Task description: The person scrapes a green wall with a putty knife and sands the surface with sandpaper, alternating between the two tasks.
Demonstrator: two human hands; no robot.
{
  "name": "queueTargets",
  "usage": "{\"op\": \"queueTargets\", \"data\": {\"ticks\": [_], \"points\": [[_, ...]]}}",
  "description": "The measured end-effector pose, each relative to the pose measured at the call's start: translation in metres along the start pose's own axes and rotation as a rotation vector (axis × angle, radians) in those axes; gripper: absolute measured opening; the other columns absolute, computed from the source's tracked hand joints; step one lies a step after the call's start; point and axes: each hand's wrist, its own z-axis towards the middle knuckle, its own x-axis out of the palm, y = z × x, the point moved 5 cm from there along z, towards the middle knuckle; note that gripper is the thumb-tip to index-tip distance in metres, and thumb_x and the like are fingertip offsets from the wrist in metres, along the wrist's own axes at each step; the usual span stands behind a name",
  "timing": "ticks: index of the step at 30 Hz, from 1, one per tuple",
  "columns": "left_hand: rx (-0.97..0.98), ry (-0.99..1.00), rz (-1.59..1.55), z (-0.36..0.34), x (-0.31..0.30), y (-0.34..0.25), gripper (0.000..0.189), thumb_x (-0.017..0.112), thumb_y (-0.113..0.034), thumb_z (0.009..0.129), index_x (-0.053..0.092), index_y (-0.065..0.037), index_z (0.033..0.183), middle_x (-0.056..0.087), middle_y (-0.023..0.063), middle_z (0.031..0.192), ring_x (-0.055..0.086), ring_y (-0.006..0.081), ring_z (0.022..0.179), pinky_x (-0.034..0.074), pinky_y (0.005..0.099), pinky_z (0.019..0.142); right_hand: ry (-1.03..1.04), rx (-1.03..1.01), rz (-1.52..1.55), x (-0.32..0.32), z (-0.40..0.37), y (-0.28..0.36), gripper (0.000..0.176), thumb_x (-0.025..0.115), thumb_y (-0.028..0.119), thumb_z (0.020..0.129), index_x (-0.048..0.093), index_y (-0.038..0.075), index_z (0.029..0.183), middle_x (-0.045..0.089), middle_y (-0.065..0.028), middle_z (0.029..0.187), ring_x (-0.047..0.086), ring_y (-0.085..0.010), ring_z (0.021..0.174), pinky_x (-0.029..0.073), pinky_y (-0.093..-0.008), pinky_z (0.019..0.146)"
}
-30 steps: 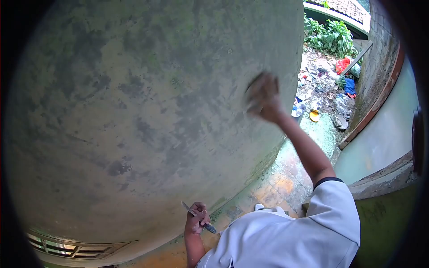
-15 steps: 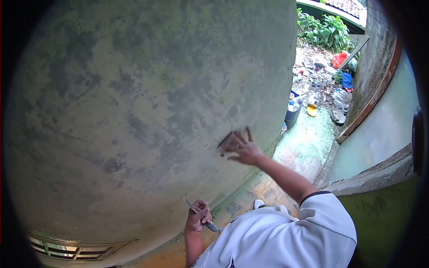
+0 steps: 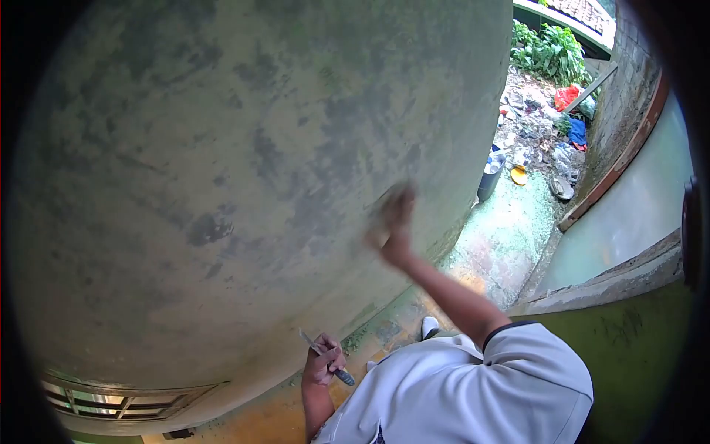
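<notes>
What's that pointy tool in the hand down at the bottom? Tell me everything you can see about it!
The tool is slim, like a small scraper or knife. It has a thin, pale, metal-looking blade and a dark handle. The left hand is closed around its middle, so only the two ends show. It lies slanted: blade up and left toward the stained wall, handle end down and right. Whether the tip touches the wall cannot be told.

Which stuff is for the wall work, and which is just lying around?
In use: wall; right hand, blurred, on it; left hand gripping bladed tool.
Lying about: bucket; yellow object; red bundle; blue cloth; plants.
</notes>
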Motion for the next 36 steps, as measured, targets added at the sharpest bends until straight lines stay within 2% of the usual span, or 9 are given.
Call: {"op": "queueTargets", "data": {"ticks": [5,11,14,21,24,29,34,35,36], "points": [[0.04,0.05,0.053,-0.018,-0.018,-0.034,0.02,0.066,-0.001,0.076,0.049,-0.008,0.084,0.048,0.0021,0.06,0.04,0.0085,0.039,0.039,0.0256,0.043,0.468,-0.295,-0.253,0.049,-0.068,0.043,0.047,0.055,0.056,0.08,0.052,0.038,0.123,0.027,-0.0117,0.145,0.017,-0.0315,0.138,-0.003,-0.0669,0.104],[0.159,-0.04,-0.024,-0.076,-0.076,-0.051,0.022,0.067,-0.001,0.075,0.048,-0.009,0.083,0.047,0.0013,0.061,0.04,0.0081,0.04,0.039,0.0253,0.043,-0.22,0.065,-0.157,-0.08,0.096,-0.068,0.058,0.047,0.021,0.093,0.024,-0.001,0.14,0.015,-0.018,0.149,0.013,-0.0312,0.139,0.012,-0.0408,0.112],[0.198,-0.073,-0.094,-0.104,-0.107,-0.044,0.022,0.067,-0.001,0.074,0.048,-0.009,0.081,0.048,0.0016,0.062,0.04,0.0083,0.04,0.039,0.0259,0.043,-0.328,0.199,0.269,-0.125,0.173,-0.098,0.058,0.033,0.035,0.098,0.025,-0.006,0.139,0.022,-0.0184,0.147,0.019,-0.0255,0.137,0.016,-0.032,0.111],[0.379,-0.163,-0.092,-0.149,-0.167,-0.071,0.021,0.068,-0.003,0.074,0.048,-0.008,0.08,0.049,0.0024,0.065,0.039,0.0086,0.038,0.039,0.0273,0.042,-0.473,-0.236,0.06,-0.076,0.237,0.131,0.054,0.047,0.034,0.093,0.035,0.007,0.138,0.023,-0.0207,0.146,0.02,-0.0334,0.136,0.017,-0.0421,0.11],[0.405,-0.145,-0.096,-0.16,-0.182,-0.086,0.021,0.068,-0.002,0.074,0.048,-0.008,0.08,0.049,0.0024,0.065,0.04,0.0086,0.038,0.039,0.0274,0.042,-0.274,-0.426,-0.108,0.004,0.151,0.248,0.06,0.055,0.037,0.086,0.038,0.012,0.138,0.014,-0.0234,0.148,0.01,-0.0378,0.138,0.006,-0.0623,0.105],[0.405,-0.089,-0.098,-0.181,-0.202,-0.097,0.021,0.067,-0.001,0.075,0.048,-0.008,0.08,0.048,0.0024,0.065,0.039,0.0087,0.039,0.038,0.0265,0.043,0.654,-0.849,-0.218,0.139,-0.062,0.315,0.073,0.061,0.048,0.078,0.03,0.026,0.141,0.022,-0.0055,0.148,0.014,-0.0285,0.138,0.013,-0.0595,0.106],[0.422,-0.128,-0.127,-0.208,-0.23,-0.092,0.021,0.067,-0.002,0.074,0.048,-0.008,0.08,0.048,0.0024,0.064,0.039,0.0087,0.039,0.038,0.0267,0.044,0.379,-1.211,-0.473,0.153,-0.026,0.291,0.051,0.059,0.049,0.078,0.049,0.028,0.124,0.041,0.0013,0.132,0.034,-0.0158,0.127,0.024,-0.0564,0.102],[0.424,-0.112,-0.131,-0.213,-0.235,-0.089,0.02,0.067,-0.002,0.075,0.048,-0.008,0.08,0.048,0.0024,0.064,0.039,0.0087,0.039,0.038,0.0269,0.044,1.003,-0.581,0.086,0.117,0.035,0.316,0.052,0.062,0.047,0.076,0.051,0.024,0.121,0.04,-0.0016,0.133,0.031,-0.0213,0.13,0.017,-0.0571,0.105],[0.415,-0.129,-0.091,-0.216,-0.242,-0.084,0.019,0.067,-0.004,0.075,0.049,-0.008,0.081,0.048,0.0019,0.063,0.039,0.0084,0.039,0.039,0.0264,0.044,0.503,-0.773,-0.344,0.08,0.071,0.313,0.052,0.066,0.043,0.075,0.053,0.02,0.119,0.039,-0.0038,0.136,0.028,-0.0279,0.132,0.01,-0.0574,0.108]]}}
